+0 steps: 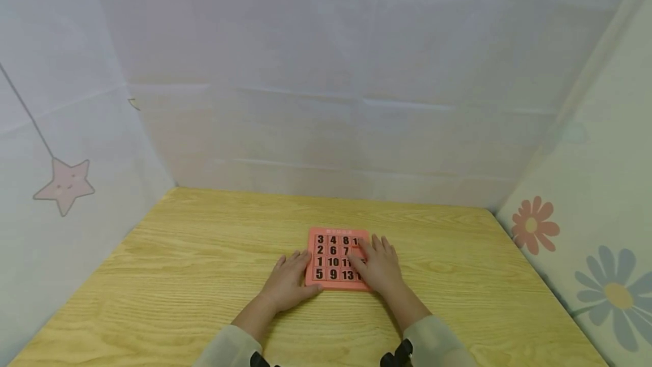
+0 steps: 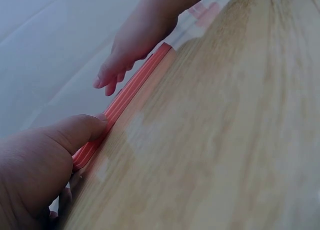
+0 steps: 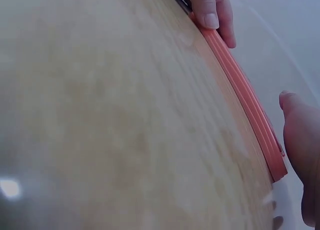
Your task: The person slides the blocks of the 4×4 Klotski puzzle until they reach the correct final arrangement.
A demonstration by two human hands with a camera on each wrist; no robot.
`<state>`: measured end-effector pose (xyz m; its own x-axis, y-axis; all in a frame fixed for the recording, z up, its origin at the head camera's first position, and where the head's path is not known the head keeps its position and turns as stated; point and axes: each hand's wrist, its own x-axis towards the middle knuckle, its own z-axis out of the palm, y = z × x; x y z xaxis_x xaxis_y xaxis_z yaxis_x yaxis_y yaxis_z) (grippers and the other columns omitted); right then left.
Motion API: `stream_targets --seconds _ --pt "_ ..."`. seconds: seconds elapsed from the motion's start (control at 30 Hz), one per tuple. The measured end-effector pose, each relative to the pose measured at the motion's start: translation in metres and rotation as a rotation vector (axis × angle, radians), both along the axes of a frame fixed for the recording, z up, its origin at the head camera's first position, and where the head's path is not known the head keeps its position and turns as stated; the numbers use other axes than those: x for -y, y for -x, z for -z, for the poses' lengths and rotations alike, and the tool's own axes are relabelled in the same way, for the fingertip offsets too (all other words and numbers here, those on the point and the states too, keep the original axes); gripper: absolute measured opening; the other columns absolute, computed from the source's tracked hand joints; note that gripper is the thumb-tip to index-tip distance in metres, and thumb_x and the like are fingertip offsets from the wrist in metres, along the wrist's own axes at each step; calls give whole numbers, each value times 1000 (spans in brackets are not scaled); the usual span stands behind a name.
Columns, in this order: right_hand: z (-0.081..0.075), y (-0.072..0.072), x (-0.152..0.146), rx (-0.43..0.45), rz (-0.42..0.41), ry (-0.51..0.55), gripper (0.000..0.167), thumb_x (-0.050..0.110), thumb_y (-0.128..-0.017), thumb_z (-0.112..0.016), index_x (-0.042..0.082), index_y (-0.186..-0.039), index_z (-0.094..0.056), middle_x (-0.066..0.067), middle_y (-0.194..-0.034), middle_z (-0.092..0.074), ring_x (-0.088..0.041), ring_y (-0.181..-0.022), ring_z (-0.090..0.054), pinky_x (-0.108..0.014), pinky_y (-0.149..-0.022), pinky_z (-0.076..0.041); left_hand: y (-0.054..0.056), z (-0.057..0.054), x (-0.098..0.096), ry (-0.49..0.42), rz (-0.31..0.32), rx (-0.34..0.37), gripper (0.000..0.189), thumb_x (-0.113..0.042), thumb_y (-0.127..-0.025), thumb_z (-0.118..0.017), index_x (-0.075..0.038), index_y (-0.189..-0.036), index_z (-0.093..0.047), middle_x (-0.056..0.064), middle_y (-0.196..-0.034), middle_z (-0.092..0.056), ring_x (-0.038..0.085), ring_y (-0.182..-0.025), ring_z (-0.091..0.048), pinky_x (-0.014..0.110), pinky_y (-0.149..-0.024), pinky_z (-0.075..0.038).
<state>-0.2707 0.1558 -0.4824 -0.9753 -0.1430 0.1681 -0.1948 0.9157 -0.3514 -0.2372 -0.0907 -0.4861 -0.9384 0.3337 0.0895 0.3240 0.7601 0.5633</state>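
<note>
A pink number sliding puzzle [image 1: 333,256] lies flat on the table, its tiles printed with black numbers. The top row reads 3, 4, 8 and a partly covered tile; beside the 7 a bare pink gap shows. My left hand [image 1: 287,283] holds the puzzle's near left corner, thumb on the near edge and fingers along the left side. Over the right-hand column is my right hand [image 1: 381,269], fingers spread, hiding several tiles. In the left wrist view the right thumb stands clear above the puzzle's edge [image 2: 127,96]; whether its other fingers touch tiles is hidden.
The wood-grain table [image 1: 193,254] extends around the puzzle on all sides. Pale cloth walls [image 1: 326,72] enclose it at the back, left and right, printed with a pink star [image 1: 65,184] and flowers [image 1: 618,296].
</note>
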Motion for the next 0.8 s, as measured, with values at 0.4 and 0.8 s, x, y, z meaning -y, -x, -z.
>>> stream_targets --seconds 0.4,0.8 --pt "0 6 1 80 21 -21 66 59 -98 -42 16 -147 -47 -23 -158 -29 -46 -148 -18 -64 -119 -16 -2 0 -1 -5 16 3 87 -50 -85 -69 0 -149 -39 17 -154 -41 38 -146 -30 58 -122 -13" --pt "-2 -2 1 89 17 -34 65 60 -97 -43 16 -146 -49 -22 -158 -30 -46 -148 -20 -64 -119 -16 -2 -2 -1 1 1 5 86 -50 -84 -70 -1 -149 -40 16 -153 -42 37 -146 -31 57 -122 -14"
